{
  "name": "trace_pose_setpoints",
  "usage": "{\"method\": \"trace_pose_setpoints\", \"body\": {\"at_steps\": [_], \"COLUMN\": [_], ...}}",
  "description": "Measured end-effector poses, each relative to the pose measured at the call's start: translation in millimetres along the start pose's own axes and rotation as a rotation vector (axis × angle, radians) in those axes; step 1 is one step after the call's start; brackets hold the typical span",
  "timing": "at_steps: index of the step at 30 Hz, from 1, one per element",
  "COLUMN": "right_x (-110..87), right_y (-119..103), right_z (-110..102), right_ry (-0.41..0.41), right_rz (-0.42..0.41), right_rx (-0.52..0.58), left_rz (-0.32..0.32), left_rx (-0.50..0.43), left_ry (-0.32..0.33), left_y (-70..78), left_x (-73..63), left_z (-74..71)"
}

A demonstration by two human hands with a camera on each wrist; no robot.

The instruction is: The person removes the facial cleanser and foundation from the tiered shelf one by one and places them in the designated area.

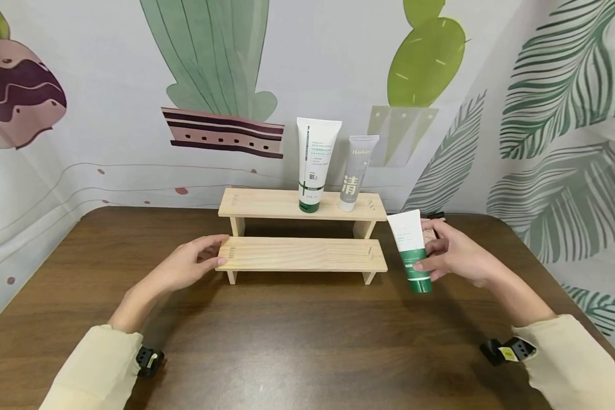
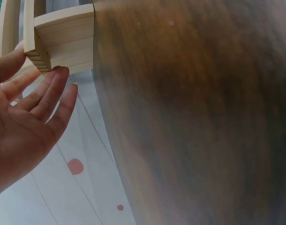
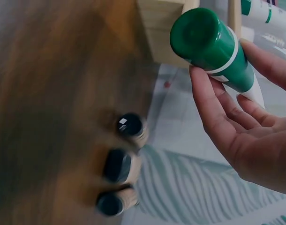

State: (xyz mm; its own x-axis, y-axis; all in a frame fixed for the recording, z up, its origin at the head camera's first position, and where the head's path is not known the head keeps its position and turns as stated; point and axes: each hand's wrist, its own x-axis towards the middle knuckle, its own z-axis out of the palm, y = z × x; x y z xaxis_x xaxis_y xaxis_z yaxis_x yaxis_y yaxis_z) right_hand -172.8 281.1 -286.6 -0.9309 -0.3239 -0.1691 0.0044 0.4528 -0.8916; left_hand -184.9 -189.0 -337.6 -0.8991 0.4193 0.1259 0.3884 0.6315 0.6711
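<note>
A two-step light wooden shelf stands on the table. My left hand holds the left end of its lower step, thumb at the front corner and a finger at the back one; the left wrist view shows that hand at the board's end. Off the shelf's right end, my right hand grips a white-and-green squeeze tube, tilted, green cap down. On the upper step, a white tube with a green cap and a grey tube stand upright on their caps.
Three dark-topped containers, one of them a round-topped bottle, stand in a row on the table in the right wrist view. In the head view my right hand mostly hides them. A plant-print cloth hangs behind the brown table.
</note>
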Motion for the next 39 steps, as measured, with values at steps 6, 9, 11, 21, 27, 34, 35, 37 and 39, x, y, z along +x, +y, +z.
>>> {"method": "trace_pose_setpoints", "body": {"at_steps": [6,9,11,21,27,34,35,37,39], "right_x": [-15.5,-21.5,-24.9,-35.9,-37.2,-35.3,-34.9,-34.3,-34.1], "right_y": [19,29,36,61,64,69,70,72,73], "right_z": [-8,-9,-8,0,-1,-2,-3,-4,-5], "right_ry": [-0.043,-0.063,-0.079,-0.120,-0.115,-0.119,-0.118,-0.116,-0.116], "right_rz": [0.071,0.089,0.098,0.181,0.227,0.242,0.240,0.236,0.233], "right_rx": [0.050,0.085,0.105,0.178,0.195,0.207,0.207,0.206,0.205], "left_rz": [0.002,0.006,0.006,0.010,0.010,0.010,0.010,0.009,0.005], "left_rx": [0.007,0.013,0.014,0.012,0.012,0.011,0.012,0.011,0.011], "left_ry": [0.002,0.004,0.003,-0.002,-0.005,0.000,0.000,-0.001,-0.002], "left_y": [-0.6,-0.7,-1.0,-1.5,-2.0,-2.8,-2.5,-1.7,-1.1], "left_x": [0.0,0.3,0.4,0.2,0.7,0.0,0.0,0.0,-0.2], "left_z": [1.0,1.0,0.9,0.4,0.5,0.7,0.6,0.6,0.8]}}
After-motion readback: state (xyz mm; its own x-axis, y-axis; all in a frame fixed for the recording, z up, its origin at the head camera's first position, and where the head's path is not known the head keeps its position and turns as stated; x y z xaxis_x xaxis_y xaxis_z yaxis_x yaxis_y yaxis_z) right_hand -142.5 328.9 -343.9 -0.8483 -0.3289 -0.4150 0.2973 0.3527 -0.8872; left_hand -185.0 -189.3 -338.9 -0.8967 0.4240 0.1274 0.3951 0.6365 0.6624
